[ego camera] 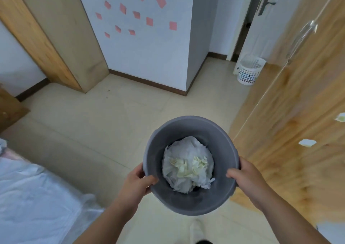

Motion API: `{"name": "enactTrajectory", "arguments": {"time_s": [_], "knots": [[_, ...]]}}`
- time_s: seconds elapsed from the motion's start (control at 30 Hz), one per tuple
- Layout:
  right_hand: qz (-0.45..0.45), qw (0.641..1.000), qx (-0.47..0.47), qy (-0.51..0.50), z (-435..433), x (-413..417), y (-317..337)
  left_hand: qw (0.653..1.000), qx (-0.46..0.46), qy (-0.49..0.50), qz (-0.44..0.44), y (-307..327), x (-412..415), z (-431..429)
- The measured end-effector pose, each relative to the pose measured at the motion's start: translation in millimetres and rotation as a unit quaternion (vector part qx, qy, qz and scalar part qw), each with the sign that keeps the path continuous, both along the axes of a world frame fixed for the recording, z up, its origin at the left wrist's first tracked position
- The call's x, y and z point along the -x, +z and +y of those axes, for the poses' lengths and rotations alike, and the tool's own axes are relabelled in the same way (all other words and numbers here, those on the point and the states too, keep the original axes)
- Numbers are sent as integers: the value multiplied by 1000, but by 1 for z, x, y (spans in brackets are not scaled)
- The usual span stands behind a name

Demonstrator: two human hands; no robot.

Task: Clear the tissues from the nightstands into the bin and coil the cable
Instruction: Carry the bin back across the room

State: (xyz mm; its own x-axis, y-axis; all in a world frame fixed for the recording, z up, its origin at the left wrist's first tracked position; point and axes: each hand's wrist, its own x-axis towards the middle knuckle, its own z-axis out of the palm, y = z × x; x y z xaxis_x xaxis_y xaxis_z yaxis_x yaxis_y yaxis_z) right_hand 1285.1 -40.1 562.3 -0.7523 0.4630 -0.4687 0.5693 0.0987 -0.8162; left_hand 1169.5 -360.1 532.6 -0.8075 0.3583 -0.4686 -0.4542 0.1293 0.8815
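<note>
A round grey bin (188, 128) hangs above the tiled floor, low in the middle of the head view. Both my hands carry it. My left hand (137, 183) grips its left rim with the thumb hooked inside. My right hand (246, 176) grips the right rim, thumb over the edge. Inside the bin lie crumpled white and yellowish tissues (187, 164). No nightstand and no cable are in view.
A bed with white bedding (31, 193) fills the lower left. A wooden wardrobe (295, 113) runs along the right, with two white scraps stuck on its door. A white lattice basket (249, 70) stands by the open doorway. A wooden panel (56, 38) leans at the left wall.
</note>
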Motion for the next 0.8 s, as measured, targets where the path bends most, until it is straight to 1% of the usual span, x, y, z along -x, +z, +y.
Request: {"name": "enactTrajectory", "arguments": {"time_s": [0.13,0.3,0.43,0.6,0.7,0.8], "knots": [[-3,1000,-5,7,30,93,-12,1000,8,9,3,-5,88,29],[-19,1000,5,23,69,212,-38,999,28,35,-24,-19,190,66],[-18,999,17,38,99,304,-27,998,30,43,-18,-1,278,94],[7,997,-12,70,142,422,5,999,14,39,8,22,391,128],[13,998,-17,64,161,491,4,999,11,35,12,16,462,148],[2,999,-4,49,171,557,-14,999,7,34,-1,-5,534,163]]}}
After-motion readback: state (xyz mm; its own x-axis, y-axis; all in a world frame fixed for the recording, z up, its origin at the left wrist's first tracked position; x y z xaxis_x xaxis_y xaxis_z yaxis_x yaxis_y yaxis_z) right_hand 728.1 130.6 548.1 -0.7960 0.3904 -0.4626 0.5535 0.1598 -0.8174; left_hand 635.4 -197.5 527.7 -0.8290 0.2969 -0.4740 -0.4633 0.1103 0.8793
